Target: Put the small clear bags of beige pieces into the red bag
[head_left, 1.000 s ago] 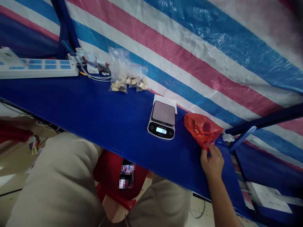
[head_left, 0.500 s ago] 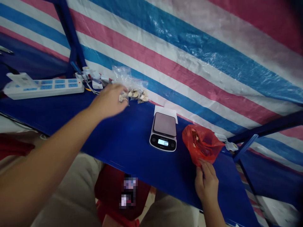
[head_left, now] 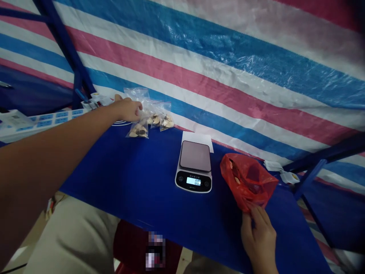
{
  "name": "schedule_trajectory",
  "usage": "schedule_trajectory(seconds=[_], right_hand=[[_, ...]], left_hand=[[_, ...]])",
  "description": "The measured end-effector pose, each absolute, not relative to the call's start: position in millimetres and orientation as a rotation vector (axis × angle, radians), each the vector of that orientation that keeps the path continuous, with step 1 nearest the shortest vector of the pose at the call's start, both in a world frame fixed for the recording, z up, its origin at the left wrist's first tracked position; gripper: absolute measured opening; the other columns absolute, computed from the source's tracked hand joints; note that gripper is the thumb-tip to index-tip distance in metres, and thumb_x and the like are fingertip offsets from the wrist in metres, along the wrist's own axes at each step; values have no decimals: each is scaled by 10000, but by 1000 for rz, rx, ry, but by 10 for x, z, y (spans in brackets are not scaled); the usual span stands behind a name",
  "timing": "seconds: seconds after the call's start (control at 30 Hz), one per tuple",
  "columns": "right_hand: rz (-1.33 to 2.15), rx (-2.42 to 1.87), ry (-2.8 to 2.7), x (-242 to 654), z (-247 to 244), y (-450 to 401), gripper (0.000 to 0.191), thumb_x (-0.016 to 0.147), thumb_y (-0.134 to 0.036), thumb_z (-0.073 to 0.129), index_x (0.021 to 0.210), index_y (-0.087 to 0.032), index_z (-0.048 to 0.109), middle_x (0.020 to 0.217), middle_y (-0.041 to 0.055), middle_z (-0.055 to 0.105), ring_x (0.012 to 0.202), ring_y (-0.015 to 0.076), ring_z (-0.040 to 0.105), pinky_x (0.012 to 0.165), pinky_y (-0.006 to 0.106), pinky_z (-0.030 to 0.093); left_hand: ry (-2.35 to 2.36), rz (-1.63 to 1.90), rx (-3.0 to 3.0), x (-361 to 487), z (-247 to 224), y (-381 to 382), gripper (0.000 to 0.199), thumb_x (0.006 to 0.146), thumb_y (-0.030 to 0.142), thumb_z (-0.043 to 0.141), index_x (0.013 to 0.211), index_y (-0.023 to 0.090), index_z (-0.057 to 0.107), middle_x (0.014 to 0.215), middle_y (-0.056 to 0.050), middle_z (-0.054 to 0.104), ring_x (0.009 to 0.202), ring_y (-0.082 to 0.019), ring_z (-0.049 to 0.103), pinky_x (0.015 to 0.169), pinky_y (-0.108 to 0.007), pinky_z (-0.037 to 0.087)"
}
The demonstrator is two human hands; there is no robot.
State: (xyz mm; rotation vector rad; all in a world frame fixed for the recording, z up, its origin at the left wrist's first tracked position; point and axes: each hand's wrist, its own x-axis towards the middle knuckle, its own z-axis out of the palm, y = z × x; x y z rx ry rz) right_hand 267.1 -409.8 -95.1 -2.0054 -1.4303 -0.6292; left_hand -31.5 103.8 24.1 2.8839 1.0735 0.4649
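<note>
The right hand [head_left: 259, 239] pinched the red plastic bag [head_left: 248, 182], seemingly to steady it beside the digital scale [head_left: 194, 166], while the half-curled left hand [head_left: 127, 109] was over the clear plastic bags [head_left: 138, 130].

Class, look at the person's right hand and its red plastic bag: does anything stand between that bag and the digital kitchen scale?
Nothing visible does. The red plastic bag lies directly right of the digital kitchen scale on the blue tabletop, with the right hand at its lower corner.

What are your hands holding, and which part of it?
The right hand pinches the red plastic bag by its lower corner. The left hand is at a clear plastic bag; whether it holds it cannot be told.
</note>
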Motion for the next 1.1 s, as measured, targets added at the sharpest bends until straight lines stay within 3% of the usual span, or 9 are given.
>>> schedule_trajectory(seconds=[0.2, 0.33, 0.53, 0.6, 0.67, 0.77, 0.9, 1.1], right_hand=[[-609, -2031, -1406, 2661, -965, -4115, 210, 982, -243, 484, 1047, -155, 664, 1001, 147, 712, 920, 284, 676, 841, 425, 543], [-602, -2024, -1392, 2676, -972, -4160, 187, 979, -234, 493, 1023, -161, 660, 965, 140, 702, 902, 280, 667, 815, 413, 539], [-616, -2022, -1380, 2717, -966, -4167, 179, 980, -236, 497, 1018, -169, 659, 944, 125, 705, 881, 272, 666, 793, 396, 537], [-612, -2030, -1346, 2722, -970, -4171, 189, 983, -245, 492, 1020, -164, 660, 942, 125, 706, 881, 273, 668, 792, 395, 533], [-595, -2024, -1319, 2719, -966, -4177, 191, 979, -242, 492, 1022, -164, 660, 949, 125, 707, 885, 273, 668, 797, 396, 530], [-554, -1997, -1315, 2696, -922, -4174, 174, 965, -214, 490, 1009, -181, 655, 937, 110, 707, 871, 263, 657, 790, 394, 525], [-529, -1956, -1385, 2638, -802, -4135, 136, 933, -167, 507, 944, -209, 636, 904, 81, 708, 843, 247, 648, 830, 417, 509], [-333, -1948, -1503, 2448, -689, -4204, 117, 910, -248, 594, 976, -194, 675, 950, 82, 730, 893, 255, 672, 901, 453, 498]], left_hand=[[1219, 197, 2912, -219, 314, 1122, 489, 778, 624, 674, 925, 160, 722, 993, -7, 601, 971, -176, 309, 1053, -455, 187], [1078, 99, 2900, -174, 459, 1062, 444, 794, 591, 677, 733, 151, 673, 975, 18, 655, 954, -148, 338, 1006, -350, 253], [731, 294, 2944, 225, 666, 939, 336, 822, 485, 689, 815, 149, 696, 1303, -12, 662, 1048, -134, 391, 960, -265, 269], [811, 343, 2931, 441, 659, 907, 329, 822, 466, 707, 819, 137, 698, 1207, -12, 703, 1017, -133, 377, 944, -265, 266], [896, 366, 2926, 623, 634, 881, 359, 843, 487, 694, 809, 130, 698, 955, 20, 722, 930, -124, 350, 929, -270, 252], [957, 376, 2928, 759, 625, 814, 406, 912, 516, 610, 805, 133, 692, 678, 68, 591, 817, -114, 293, 920, -291, 229], [920, 422, 2972, 767, 773, 596, 448, 965, 547, 485, 836, 158, 667, 658, 89, 500, 771, -105, 273, 916, -304, 239], [660, 503, 3066, 935, 1249, -171, 422, 935, 508, 486, 866, 143, 687, 785, 19, 578, 764, -110, 401, 832, -313, 331]])
